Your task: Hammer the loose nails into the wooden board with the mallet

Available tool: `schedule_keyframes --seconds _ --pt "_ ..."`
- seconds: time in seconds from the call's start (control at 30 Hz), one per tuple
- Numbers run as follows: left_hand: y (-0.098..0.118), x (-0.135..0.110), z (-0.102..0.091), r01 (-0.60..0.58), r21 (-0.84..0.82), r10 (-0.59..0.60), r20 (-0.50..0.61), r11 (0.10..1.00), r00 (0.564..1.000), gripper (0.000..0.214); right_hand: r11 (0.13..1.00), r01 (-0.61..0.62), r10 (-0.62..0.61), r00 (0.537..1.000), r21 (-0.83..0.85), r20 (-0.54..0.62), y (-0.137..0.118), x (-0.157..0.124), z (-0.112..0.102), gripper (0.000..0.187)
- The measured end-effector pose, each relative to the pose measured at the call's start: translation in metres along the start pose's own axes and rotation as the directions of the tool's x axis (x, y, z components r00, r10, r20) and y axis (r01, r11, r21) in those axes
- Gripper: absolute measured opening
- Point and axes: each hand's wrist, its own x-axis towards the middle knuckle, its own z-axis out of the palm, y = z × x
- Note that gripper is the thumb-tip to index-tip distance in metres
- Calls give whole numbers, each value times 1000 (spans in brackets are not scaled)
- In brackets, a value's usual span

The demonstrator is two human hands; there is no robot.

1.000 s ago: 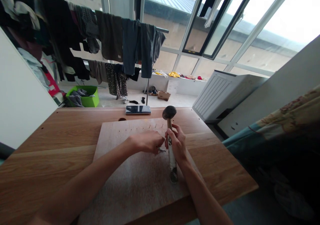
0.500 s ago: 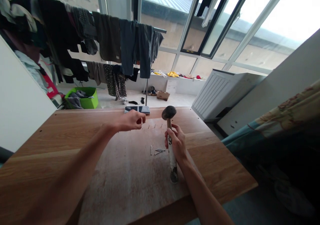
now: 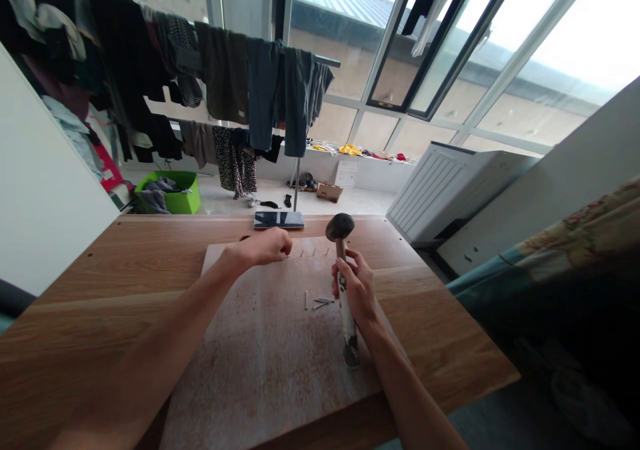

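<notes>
My right hand [image 3: 356, 280] grips the handle of a rubber mallet [image 3: 340, 227], its black head raised over the board and its worn handle end pointing toward me. My left hand [image 3: 273, 246] is closed in a pinch at the far part of the worn board [image 3: 260, 343]. A bit of a nail [image 3: 288, 256] shows under those fingertips; the rest is hidden. To the right of this hand a short row of thin nails [image 3: 314, 252] stands upright in the board. Several loose nails [image 3: 323, 303] lie on the board, left of the mallet handle.
The board lies on a wooden table [image 3: 440, 323]. A phone [image 3: 279, 220] rests at the table's far edge. Beyond are a green tub [image 3: 183, 200] with cloth, hanging clothes [image 3: 223, 70] and a white ribbed panel [image 3: 425, 187]. A curtain [image 3: 540, 237] hangs at the right.
My left hand has lowered slightly toward the board, its fingers more tightly curled, beside the standing nails. The mallet stays in my right hand, nearly unmoved. The view has shifted slightly.
</notes>
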Motion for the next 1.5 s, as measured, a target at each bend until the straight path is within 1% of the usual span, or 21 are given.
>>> schedule_keyframes --seconds 0.1,0.23,0.37,0.47,0.53,0.6,0.73,0.87,0.97,1.17,1.33,1.5 --pt "7 1 2 -13 14 13 -20 1000 1000 15 1000 4 -4 1000 0 11 1 0 -1 34" --pt "11 3 6 3 -57 -2 17 998 1000 25 1000 11 -11 1000 14 19 1 -1 -1 32" --pt "7 5 9 15 -110 -13 16 994 1000 21 999 -11 7 998 52 61 -1 -1 0 29" --pt "1 5 8 23 -177 -16 42 984 999 21 995 -45 37 995 85 96 -2 -1 2 29" --pt "-4 4 7 49 -247 -30 77 968 997 22 991 -71 56 990 109 133 -3 -1 2 29" --pt "-9 5 7 74 -326 -41 105 943 994 24 984 -114 86 977 137 196 -2 -2 4 28" --pt "-19 5 11 79 -422 -53 72 903 996 31 968 -193 133 936 158 325 2 -3 8 29" --pt "-22 3 12 78 -414 -64 47 907 997 32 967 -200 121 902 155 414 5 -4 13 31" --pt "-20 2 11 81 -400 -74 33 913 997 29 970 -190 104 888 153 448 6 -6 14 29" --pt "-13 -1 9 75 -378 -81 1 923 997 26 973 -181 97 884 143 458 9 -6 15 30" --pt "-16 1 12 83 -361 -98 -23 929 995 24 982 -149 80 885 117 459 10 -6 15 33" --pt "-21 3 17 27 -388 -55 -61 921 997 25 987 -145 95 872 68 480 9 -6 15 34"
